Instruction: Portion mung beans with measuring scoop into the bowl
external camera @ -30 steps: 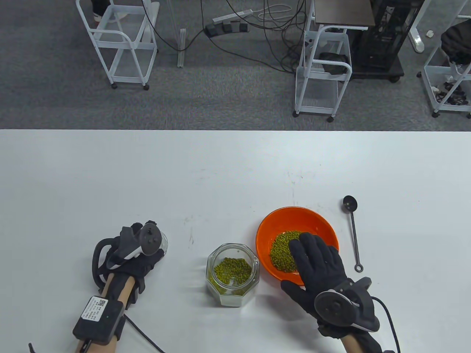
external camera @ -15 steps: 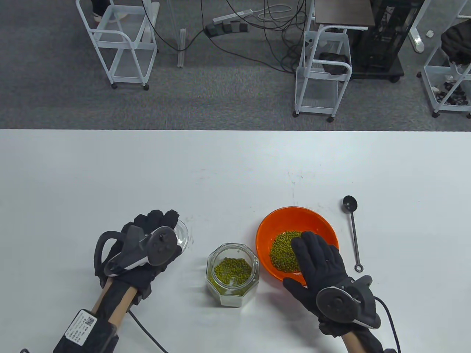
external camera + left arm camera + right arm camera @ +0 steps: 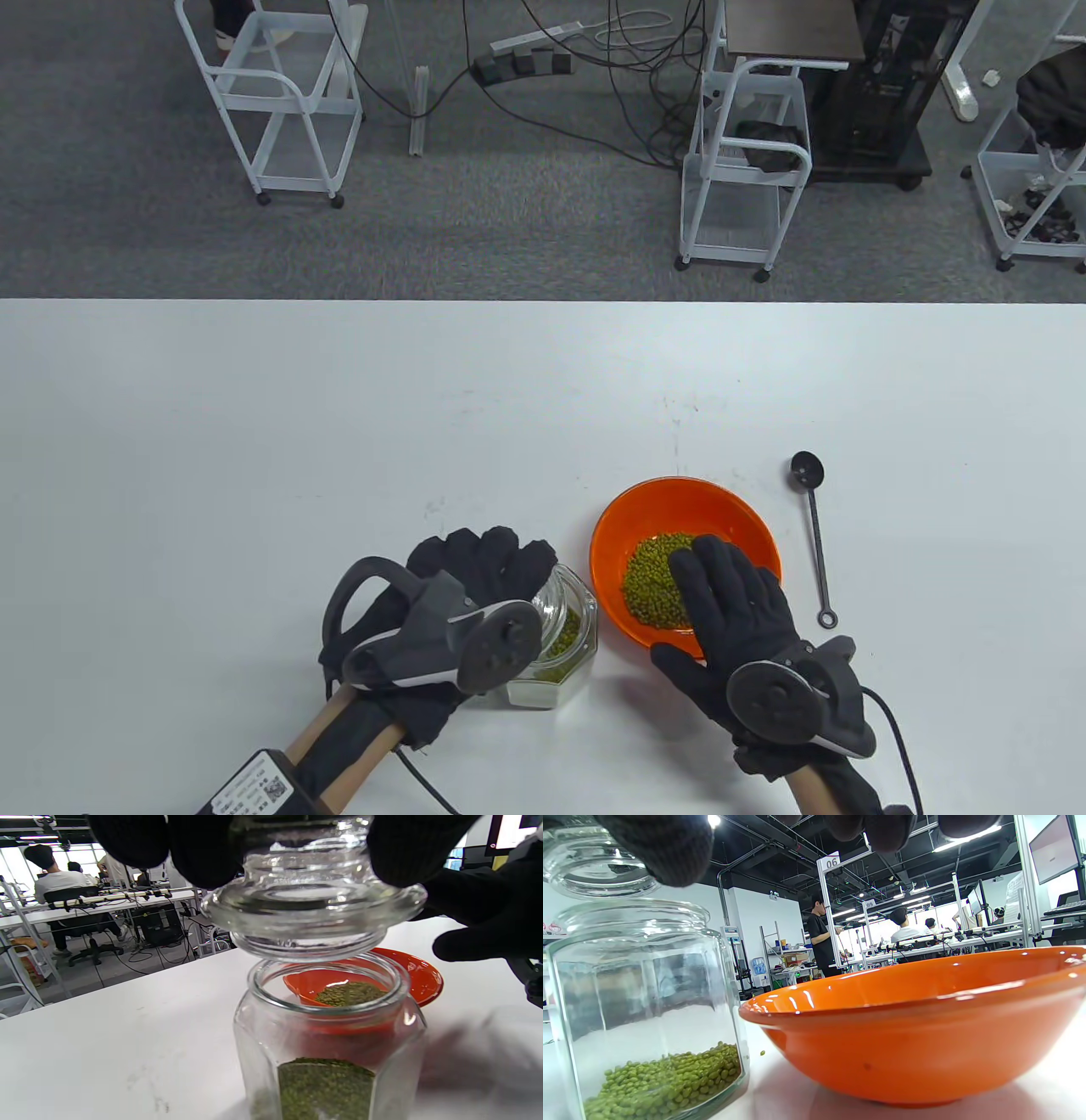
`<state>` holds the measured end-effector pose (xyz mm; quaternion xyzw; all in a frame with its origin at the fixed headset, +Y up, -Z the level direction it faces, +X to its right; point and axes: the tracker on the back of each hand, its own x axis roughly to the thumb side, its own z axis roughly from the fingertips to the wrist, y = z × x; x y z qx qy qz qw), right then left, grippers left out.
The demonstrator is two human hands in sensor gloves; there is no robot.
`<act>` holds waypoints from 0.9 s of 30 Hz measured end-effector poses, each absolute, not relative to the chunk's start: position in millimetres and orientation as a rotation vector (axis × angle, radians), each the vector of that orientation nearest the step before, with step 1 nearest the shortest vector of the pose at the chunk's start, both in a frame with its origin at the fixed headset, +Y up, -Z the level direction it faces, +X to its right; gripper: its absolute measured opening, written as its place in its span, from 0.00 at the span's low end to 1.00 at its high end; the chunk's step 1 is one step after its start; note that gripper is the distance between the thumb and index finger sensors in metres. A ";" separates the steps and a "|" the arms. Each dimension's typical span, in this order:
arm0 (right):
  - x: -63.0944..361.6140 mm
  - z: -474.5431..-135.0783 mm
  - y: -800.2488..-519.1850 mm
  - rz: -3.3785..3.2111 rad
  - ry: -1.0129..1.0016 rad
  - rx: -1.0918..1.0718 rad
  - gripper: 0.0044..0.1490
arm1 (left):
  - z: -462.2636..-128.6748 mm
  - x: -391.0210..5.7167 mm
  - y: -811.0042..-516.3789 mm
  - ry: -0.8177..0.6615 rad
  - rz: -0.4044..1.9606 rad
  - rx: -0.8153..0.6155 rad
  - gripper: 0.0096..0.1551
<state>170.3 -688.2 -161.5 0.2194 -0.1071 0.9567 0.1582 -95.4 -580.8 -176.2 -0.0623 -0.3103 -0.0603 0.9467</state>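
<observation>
An orange bowl point(image 3: 653, 509) holds a heap of mung beans point(image 3: 649, 577). My right hand point(image 3: 721, 586) lies over its near rim with straight fingers and holds nothing. To the left stands a glass jar point(image 3: 543, 683) with mung beans at its bottom. My left hand point(image 3: 484, 560) grips the glass lid point(image 3: 556, 598) from above. In the left wrist view the lid point(image 3: 312, 899) hangs just above the open mouth of the jar point(image 3: 326, 1027), apart from it. The black measuring scoop point(image 3: 814, 535) lies flat on the table to the right of the bowl, untouched.
The white table point(image 3: 339, 424) stretches far to the left and back. One loose bean point(image 3: 762, 1053) lies between the jar point(image 3: 645, 1005) and the bowl point(image 3: 925, 1027). White carts point(image 3: 280, 102) and cables stand on the floor beyond the far edge.
My left hand has carried the glass lid from the table's left side rightward to just above the jar's mouth. The right hand has stayed over the bowl.
</observation>
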 end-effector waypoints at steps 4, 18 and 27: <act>169.8 -162.2 -689.4 2.736 -0.291 0.626 0.61 | -177.5 -81.2 -591.0 -0.651 -0.152 -0.154 0.52; 167.5 -163.0 -691.3 2.739 -0.259 0.636 0.61 | -191.0 -72.7 -610.2 -0.654 -0.168 -0.197 0.52; 166.5 -163.8 -692.7 2.740 -0.246 0.634 0.61 | -191.8 -70.3 -613.8 -0.654 -0.175 -0.204 0.51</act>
